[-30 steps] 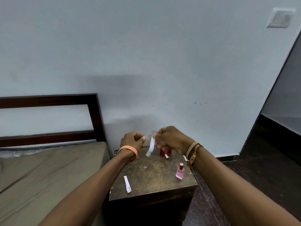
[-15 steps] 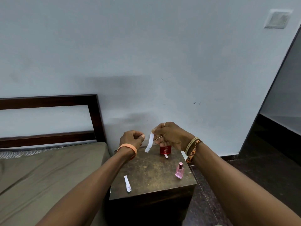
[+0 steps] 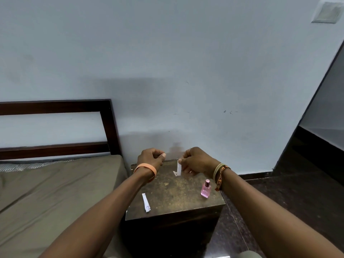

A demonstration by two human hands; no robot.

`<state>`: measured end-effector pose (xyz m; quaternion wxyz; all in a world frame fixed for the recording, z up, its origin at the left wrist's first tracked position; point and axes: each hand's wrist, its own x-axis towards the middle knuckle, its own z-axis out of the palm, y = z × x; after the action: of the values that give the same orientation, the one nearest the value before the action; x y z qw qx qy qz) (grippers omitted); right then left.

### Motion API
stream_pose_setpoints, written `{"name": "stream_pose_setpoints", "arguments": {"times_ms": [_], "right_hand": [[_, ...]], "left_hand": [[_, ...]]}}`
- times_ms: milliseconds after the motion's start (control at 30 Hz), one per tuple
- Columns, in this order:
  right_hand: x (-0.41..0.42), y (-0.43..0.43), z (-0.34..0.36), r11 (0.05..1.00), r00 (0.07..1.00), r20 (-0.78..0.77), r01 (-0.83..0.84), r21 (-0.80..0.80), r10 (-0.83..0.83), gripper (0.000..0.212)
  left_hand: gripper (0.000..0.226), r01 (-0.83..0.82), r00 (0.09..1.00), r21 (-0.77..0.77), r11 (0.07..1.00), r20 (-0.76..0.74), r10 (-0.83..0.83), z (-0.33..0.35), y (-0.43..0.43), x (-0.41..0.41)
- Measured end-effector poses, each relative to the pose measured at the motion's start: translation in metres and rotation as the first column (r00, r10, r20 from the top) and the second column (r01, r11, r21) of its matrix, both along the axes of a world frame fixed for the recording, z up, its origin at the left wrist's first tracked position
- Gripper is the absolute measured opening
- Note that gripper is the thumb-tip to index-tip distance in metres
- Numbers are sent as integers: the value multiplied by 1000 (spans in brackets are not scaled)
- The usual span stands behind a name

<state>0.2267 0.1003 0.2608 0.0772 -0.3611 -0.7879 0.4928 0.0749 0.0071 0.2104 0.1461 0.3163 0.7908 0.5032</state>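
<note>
Paper strip (image 3: pixel 179 168), pinched by the right hand (image 3: pixel 197 162), is now lowered to the back edge of the nightstand (image 3: pixel 176 198), probably for release; the left hand (image 3: pixel 150 157) is clenched, empty.

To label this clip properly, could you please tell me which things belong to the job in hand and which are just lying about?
In the job: white paper strip, pinched upright by the right hand; left hand, curled beside it, not touching.
Lying about: second paper strip and pink bottle on the wooden side table; bed.
</note>
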Motion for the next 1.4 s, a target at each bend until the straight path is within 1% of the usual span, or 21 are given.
{"name": "stream_pose_setpoints", "arguments": {"times_ms": [33,100,233,400,567,767,867,967,1167,1267,1400], "right_hand": [[-1,0,-8,999,1000,-1,-11,-31,11,17],[-2,1,-21,999,1000,13,-28,-42,28,15],[-13,7,-53,998,998,45,-41,-49,43,14],[-35,20,-89,992,998,56,-10,-122,17,15],[-71,43,-138,984,993,116,2,-178,19,14],[-119,73,-197,972,981,187,-5,-233,50,20],[-148,91,-228,979,972,222,-34,-202,80,22],[-176,105,-253,985,963,247,-72,-156,110,24],[-216,118,-282,987,958,272,-127,101,96,18],[-224,122,-291,981,957,274,-136,135,95,17],[-228,126,-300,985,973,226,-79,155,43,9]], "left_hand": [[7,7,1000,-4,1000,6,-7,-5,0,-1],[2,15,1000,-13,1000,23,-15,-13,1,-3],[13,17,996,-32,999,85,-14,-36,5,-9],[10,35,991,-45,998,134,-28,-65,15,-21],[4,38,988,-126,991,151,-18,-111,33,-44],[12,15,985,-239,971,170,27,-176,60,-80],[4,-7,985,-264,965,163,52,-203,75,-98],[10,6,992,-287,958,120,30,-219,87,-113],[11,10,999,-304,953,50,6,-247,103,-141],[9,12,1000,-314,949,29,-3,-255,107,-150],[5,12,1000,-307,952,20,-6,-260,110,-156]]}}
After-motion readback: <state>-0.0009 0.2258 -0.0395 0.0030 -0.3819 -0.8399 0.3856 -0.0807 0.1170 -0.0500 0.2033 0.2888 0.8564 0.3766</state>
